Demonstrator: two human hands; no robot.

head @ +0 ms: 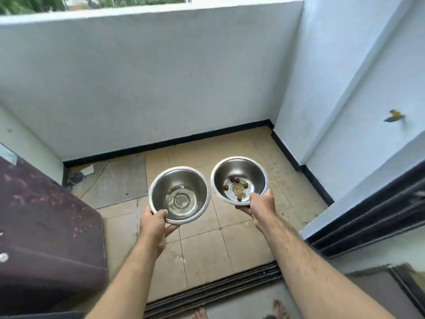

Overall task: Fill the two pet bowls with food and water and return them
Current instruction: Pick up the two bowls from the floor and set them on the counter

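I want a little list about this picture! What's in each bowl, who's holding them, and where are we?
place: balcony with a tiled floor and white walls
left hand: grips the rim of the left bowl
left bowl contents: a little clear water, it seems
right hand: grips the rim of the right bowl
right bowl contents: a few brown food pieces
bowls: both steel, held above the floor, side by side, not touching

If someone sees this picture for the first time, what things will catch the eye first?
Two steel bowls held out over the tiled balcony floor. The left hand holds the left bowl by its near rim, with a little clear water inside. The right hand holds the right bowl, with a few kibble pieces at its bottom.
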